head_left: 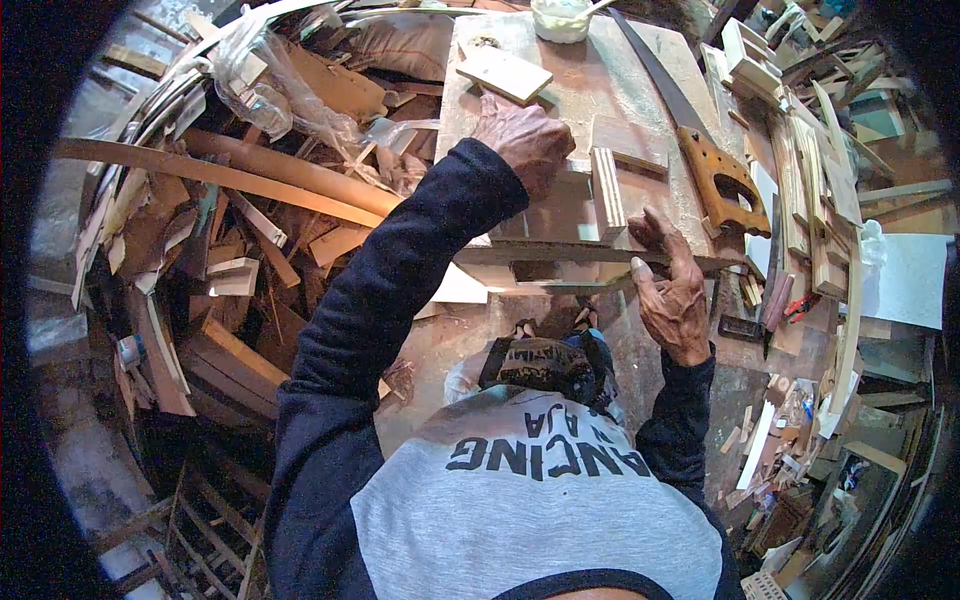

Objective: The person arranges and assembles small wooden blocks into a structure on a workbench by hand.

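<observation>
Cluttered workshop, scrap wood heaped at left, offcuts stacked at right. Wooden surface [640, 90] ahead carries handsaw [700, 140], white tub [560, 18], flat board [505, 73]. I see left hand [525, 140] pressing fingers-down on small wooden frame [590, 190] at near end of surface, grip closed loosely over frame's far rail. Right hand [672, 290] at frame's near right corner, fingers half open, fingertips touching dark near rail [560, 253]. Upright slat [607, 190] stands between both hands.
</observation>
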### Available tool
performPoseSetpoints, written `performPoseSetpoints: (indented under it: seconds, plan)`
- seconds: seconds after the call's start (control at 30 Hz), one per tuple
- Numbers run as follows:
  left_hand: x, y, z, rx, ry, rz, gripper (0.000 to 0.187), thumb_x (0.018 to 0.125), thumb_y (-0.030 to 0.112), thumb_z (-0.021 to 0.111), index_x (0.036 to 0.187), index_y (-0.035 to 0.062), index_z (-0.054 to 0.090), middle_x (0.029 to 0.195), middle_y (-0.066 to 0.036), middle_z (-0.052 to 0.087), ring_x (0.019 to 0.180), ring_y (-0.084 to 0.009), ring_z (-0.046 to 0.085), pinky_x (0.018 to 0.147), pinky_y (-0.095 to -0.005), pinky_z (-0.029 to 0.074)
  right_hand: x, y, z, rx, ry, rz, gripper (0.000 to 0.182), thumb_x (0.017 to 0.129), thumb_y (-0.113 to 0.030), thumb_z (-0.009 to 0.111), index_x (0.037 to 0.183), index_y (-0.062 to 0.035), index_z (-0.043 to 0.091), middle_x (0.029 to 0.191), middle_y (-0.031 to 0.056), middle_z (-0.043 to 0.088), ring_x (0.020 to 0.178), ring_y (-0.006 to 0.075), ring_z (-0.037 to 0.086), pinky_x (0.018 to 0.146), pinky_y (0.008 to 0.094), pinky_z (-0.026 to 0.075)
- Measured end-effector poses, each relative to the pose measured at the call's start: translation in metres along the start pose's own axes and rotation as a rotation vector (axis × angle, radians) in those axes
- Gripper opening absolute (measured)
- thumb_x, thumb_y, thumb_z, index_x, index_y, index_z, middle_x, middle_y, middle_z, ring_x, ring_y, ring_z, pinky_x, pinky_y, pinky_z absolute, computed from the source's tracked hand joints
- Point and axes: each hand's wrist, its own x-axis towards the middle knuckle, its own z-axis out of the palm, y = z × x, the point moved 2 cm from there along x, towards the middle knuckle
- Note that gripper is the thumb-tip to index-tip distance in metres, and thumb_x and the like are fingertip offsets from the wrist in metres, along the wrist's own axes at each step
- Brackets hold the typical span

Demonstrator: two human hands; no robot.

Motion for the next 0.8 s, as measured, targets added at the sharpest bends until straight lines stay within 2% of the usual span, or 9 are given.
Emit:
performPoseSetpoints:
  seconds: [0.13, 0.27, 0.37, 0.47, 0.8]
  plan:
    - [0.000, 0.003, -0.004, -0.059, 0.023, 0.000, 0.008, 0.070, 0.013, 0.064, 0.072, 0.0064, 0.068, 0.073, -0.021, 0.067, 0.074, -0.0372, 0.069, 0.064, -0.0443, 0.056, 0.000, -0.001, -0.001, -0.022, 0.002, -0.021, 0.056, 0.089, 0.001, 0.055, 0.144, -0.0057, 0.043, 0.131, 0.0171, 0.060, 0.122, 0.0262, 0.059, 0.103, 0.0358, 0.046]
    - [0.001, 0.004, -0.006, -0.056, 0.009, 0.013, 0.008, 0.071, 0.012, 0.063, 0.073, 0.0054, 0.068, 0.073, -0.021, 0.067, 0.072, -0.0377, 0.069, 0.065, -0.0449, 0.056, 0.000, 0.000, 0.002, 0.031, 0.051, -0.025, 0.056, 0.084, -0.003, 0.058, 0.139, -0.0062, 0.048, 0.122, 0.0155, 0.062, 0.116, 0.0323, 0.058, 0.104, 0.0423, 0.044]
    - [0.003, 0.005, -0.005, -0.053, -0.025, 0.017, 0.009, 0.071, 0.012, 0.063, 0.074, 0.0049, 0.069, 0.074, -0.021, 0.067, 0.073, -0.0377, 0.069, 0.066, -0.0449, 0.056, 0.000, -0.003, 0.001, -0.033, 0.054, -0.026, 0.056, 0.084, -0.004, 0.058, 0.139, -0.0057, 0.048, 0.123, 0.0154, 0.062, 0.117, 0.0324, 0.058, 0.104, 0.0426, 0.044]
    - [0.009, 0.002, 0.001, -0.056, -0.056, 0.028, 0.010, 0.072, 0.012, 0.064, 0.075, 0.0040, 0.069, 0.076, -0.021, 0.068, 0.073, -0.0378, 0.069, 0.066, -0.0452, 0.056, 0.000, 0.000, 0.003, 0.069, 0.045, -0.020, 0.056, 0.083, -0.005, 0.058, 0.139, -0.0053, 0.048, 0.123, 0.0153, 0.062, 0.117, 0.0323, 0.058, 0.104, 0.0428, 0.043]
    - [0.011, 0.001, 0.003, -0.112, -0.062, 0.011, 0.011, 0.079, 0.011, 0.062, 0.078, 0.0022, 0.069, 0.078, -0.023, 0.068, 0.075, -0.0384, 0.070, 0.068, -0.0453, 0.057, 0.000, 0.000, 0.002, 0.024, 0.035, -0.014, 0.055, 0.085, -0.005, 0.057, 0.138, -0.0049, 0.048, 0.123, 0.0153, 0.062, 0.117, 0.0321, 0.058, 0.105, 0.0421, 0.042]
